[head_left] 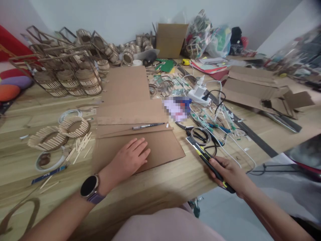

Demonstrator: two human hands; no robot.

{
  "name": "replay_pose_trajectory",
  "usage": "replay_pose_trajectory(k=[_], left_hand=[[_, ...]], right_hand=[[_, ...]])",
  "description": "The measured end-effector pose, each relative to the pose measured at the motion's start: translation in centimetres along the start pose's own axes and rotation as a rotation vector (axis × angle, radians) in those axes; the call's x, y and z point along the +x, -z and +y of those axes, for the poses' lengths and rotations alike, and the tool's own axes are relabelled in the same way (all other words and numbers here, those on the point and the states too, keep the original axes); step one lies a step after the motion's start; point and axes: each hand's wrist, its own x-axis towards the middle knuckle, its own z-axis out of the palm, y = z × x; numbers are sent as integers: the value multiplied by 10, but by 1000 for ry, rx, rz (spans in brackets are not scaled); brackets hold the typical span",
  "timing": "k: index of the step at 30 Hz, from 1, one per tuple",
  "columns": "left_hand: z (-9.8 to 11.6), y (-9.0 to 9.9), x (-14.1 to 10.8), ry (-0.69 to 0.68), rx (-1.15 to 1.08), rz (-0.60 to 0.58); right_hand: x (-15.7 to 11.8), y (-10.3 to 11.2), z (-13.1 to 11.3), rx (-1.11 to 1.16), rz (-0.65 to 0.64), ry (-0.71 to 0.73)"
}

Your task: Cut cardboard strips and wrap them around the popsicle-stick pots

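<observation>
My left hand (131,155) lies flat on a sheet of brown cardboard (163,144), fingers spread a little and pointing away from me. A pen (147,126) rests on the cardboard just beyond its fingertips. Out past the table's front edge, on the right, my right hand (225,172) is wrapped round a black and yellow utility knife (205,159). The knife's blade end points up and left, towards the cables on the table. More cardboard (127,83) stretches away behind the pen.
On the left are two rings of wooden sticks (74,126), loose sticks (81,144) and tape rolls (50,161). Lantern-like stick baskets (85,80) stand behind. A white power adapter (200,93), tangled cables (220,124) and an opened cardboard box (253,88) occupy the right.
</observation>
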Motion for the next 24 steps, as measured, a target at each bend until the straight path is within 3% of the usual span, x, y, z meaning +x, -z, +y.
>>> replay_pose_trajectory(k=[5,12,19,24], left_hand=[[3,-13,2,-21,-26,11],[6,-27,-1,-25,-89,9],[6,-23,-2,2,-116,-23],[7,-23,-4,28,-144,-37]], right_hand=[[5,9,0,-8,-73,-53],[9,23,-24,-162,-134,-37],[28,35,-23,-662,-34,417],[40,40,-13,-882,-28,628]])
